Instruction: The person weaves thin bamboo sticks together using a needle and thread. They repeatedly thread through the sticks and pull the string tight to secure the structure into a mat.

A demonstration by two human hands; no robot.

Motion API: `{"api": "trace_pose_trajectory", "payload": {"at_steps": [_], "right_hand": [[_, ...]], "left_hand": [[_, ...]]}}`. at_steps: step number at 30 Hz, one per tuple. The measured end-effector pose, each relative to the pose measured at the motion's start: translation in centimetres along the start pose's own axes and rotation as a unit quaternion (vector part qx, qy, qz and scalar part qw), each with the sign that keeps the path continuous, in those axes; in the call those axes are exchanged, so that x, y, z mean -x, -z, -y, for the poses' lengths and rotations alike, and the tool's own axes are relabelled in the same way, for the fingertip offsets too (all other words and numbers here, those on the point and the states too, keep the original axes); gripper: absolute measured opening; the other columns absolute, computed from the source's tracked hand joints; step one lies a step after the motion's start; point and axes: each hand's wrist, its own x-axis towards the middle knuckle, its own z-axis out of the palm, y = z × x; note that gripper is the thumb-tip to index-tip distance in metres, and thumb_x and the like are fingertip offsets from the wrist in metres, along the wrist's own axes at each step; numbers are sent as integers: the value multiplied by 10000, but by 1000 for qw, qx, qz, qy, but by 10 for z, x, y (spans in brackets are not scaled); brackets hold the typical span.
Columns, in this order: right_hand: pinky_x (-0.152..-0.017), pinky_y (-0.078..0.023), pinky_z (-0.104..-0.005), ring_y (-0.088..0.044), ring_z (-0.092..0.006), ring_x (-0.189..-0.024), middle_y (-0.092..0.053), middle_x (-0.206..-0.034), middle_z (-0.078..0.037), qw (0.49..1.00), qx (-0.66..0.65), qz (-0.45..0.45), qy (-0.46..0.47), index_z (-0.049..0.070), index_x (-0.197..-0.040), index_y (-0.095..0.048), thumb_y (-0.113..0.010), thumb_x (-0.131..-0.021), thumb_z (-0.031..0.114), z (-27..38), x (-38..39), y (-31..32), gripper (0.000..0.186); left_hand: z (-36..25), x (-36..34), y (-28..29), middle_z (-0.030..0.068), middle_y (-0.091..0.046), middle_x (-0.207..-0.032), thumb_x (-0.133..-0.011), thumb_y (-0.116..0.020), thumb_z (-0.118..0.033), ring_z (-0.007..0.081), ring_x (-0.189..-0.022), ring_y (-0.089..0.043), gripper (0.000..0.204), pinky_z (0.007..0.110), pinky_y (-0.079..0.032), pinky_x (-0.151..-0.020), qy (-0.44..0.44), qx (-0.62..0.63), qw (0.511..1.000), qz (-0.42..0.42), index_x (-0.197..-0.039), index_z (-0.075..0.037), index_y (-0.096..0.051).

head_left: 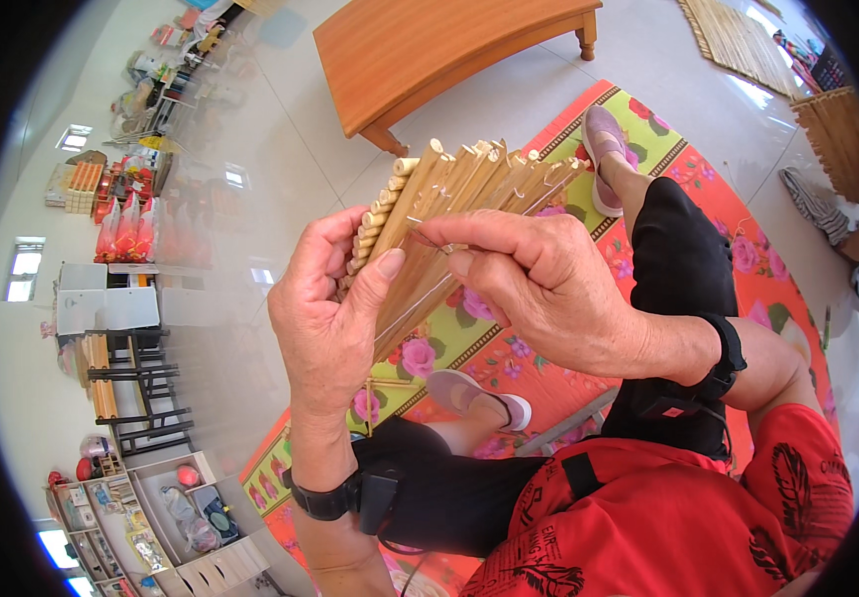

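A mat of slim tan reed sticks (489, 179), tied side by side with pale thread, is held up in front of me, its cut ends pointing away. My left hand (325, 318) is closed round its left edge, the thumb pressing on the upper face and the fingers behind the sticks. Over the mat, my right hand (569, 298) brings thumb and bent forefinger together on a thin pale thread, close to the left thumb. Its other fingers curl into the palm. The mat's lower part hangs down behind the right hand, partly hidden.
Beneath my feet lies a red and green flowered mat (489, 373). A low wooden table (449, 50) stands ahead. Shelves with boxes (166, 507) and stacked black-legged stools (136, 388) line the left. At the right, another person's foot (858, 239) shows near more reed mats (738, 45).
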Motion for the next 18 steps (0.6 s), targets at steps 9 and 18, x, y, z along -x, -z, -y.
{"api": "trace_pose_trajectory", "payload": {"at_steps": [9, 18], "right_hand": [[-656, -562, -380, -717, -346, -766, -691, -815, -224, 1000, -8, -3, -13, -24, -1097, -670, -559, -937, 84, 3, 0, 1, 223], [-473, -442, -228, -530, -39, -524, -598, -634, -9, 1000, -20, -7, -20, -3, -1174, -689, -535, -957, 1, 3, 4, 1, 266]], "left_hand": [[1, 0, -1, 123, -705, -1101, -942, -680, -37, 134, -1022, -655, 300, 270, -511, -912, 1, -3, 1000, -2, -1206, 64, -581], [1, 4, -5, 96, -725, -1008, -917, -718, -50, 112, -927, -665, 278, 251, -524, -828, -22, -35, 999, -27, -1162, 47, -628]]}}
